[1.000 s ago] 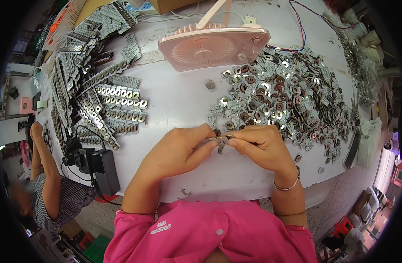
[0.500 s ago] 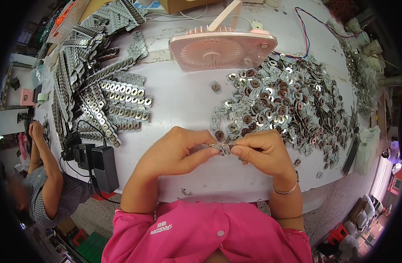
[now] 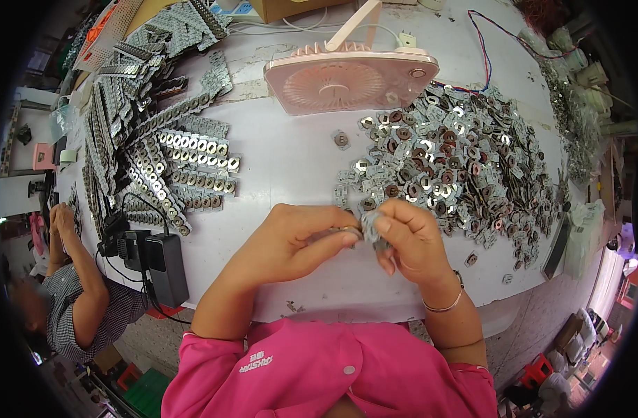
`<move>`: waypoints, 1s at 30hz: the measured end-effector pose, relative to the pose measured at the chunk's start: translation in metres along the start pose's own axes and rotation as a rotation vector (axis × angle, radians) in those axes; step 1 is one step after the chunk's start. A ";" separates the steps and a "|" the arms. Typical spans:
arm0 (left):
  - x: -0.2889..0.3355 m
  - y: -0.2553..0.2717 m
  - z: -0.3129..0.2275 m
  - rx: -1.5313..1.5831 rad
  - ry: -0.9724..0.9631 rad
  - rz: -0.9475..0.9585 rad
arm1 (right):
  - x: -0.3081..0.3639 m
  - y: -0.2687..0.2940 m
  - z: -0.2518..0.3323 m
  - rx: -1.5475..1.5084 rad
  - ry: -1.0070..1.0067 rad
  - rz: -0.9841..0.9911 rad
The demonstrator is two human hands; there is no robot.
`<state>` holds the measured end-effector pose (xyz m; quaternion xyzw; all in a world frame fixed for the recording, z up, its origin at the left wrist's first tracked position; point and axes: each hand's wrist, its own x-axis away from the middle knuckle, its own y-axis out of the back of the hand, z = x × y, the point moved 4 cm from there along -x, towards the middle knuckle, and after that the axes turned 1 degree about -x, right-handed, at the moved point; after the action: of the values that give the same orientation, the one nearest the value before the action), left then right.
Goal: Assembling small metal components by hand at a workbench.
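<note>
My left hand (image 3: 294, 240) is closed, thumb and forefinger pinching a small metal piece that is mostly hidden by the fingers. In my right hand (image 3: 416, 240), closed as well, is a small silvery metal plate (image 3: 369, 227), blurred by motion. The two sets of fingertips nearly meet above the white table. Beyond my right hand spreads a heap of loose metal plates (image 3: 458, 167), many with round brown or shiny discs. One loose plate (image 3: 341, 139) lies apart, left of the heap.
Rows of joined metal strips (image 3: 193, 150) are stacked at the left. A pink fan (image 3: 333, 87) stands at the back. Black power adapters (image 3: 167, 268) with cables sit near the left edge. Another person (image 3: 89, 299) works at far left. Red and blue wires (image 3: 486, 63) run behind the heap.
My right hand has turned and risen slightly, its lower fingers uncurling, and the metal plate in it now tilts upward. My left hand has barely moved. The other person's hands have shifted slightly.
</note>
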<state>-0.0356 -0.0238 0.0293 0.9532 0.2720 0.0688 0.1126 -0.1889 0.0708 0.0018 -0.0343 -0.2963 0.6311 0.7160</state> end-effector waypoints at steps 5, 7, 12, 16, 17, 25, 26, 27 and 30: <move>-0.004 -0.006 0.002 -0.499 -0.201 -0.142 | 0.000 -0.002 0.007 0.669 0.397 -0.201; -0.003 -0.006 0.004 -0.580 -0.205 -0.165 | 0.000 -0.007 0.009 0.731 0.437 -0.225; -0.005 -0.007 0.004 -0.632 -0.226 -0.294 | -0.001 0.001 -0.007 0.393 0.199 -0.223; -0.004 -0.014 -0.001 -0.675 -0.346 -0.249 | -0.002 0.001 -0.010 0.252 0.249 -0.274; -0.004 -0.015 -0.001 -0.685 -0.349 -0.236 | -0.001 0.001 -0.009 0.231 0.255 -0.281; -0.005 -0.003 0.005 -0.661 -0.177 -0.129 | -0.002 0.018 0.020 0.862 0.496 -0.468; -0.005 0.000 0.005 -0.623 -0.114 -0.103 | -0.003 0.017 0.018 0.844 0.498 -0.400; -0.004 0.003 0.005 -0.587 -0.050 -0.077 | -0.003 0.014 0.017 0.824 0.499 -0.331; 0.000 0.007 0.010 -0.355 0.147 -0.097 | -0.004 0.009 0.015 0.791 0.418 -0.131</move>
<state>-0.0299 -0.0308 0.0215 0.8965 0.3086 0.1797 0.2622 -0.2038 0.0644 0.0090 0.1341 0.1169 0.6287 0.7570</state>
